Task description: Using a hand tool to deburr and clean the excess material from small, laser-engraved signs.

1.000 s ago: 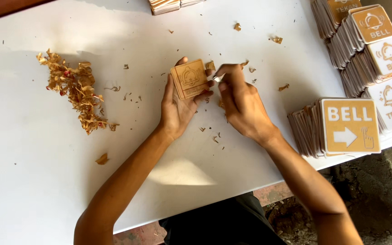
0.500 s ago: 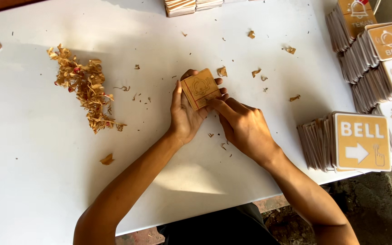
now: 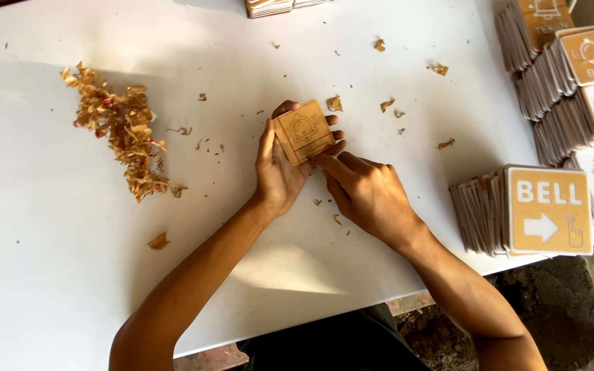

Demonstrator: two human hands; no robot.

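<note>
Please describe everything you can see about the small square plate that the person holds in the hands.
The small square plate is tan, looks like thin wood or paper-covered board, and carries a faint outline drawing of a bell. It is tilted like a diamond, held just above the white table. The left hand cradles it from below and behind, with fingertips showing past its upper edge. The fingers of the right hand press on its lower right edge. Its back is hidden.
</note>
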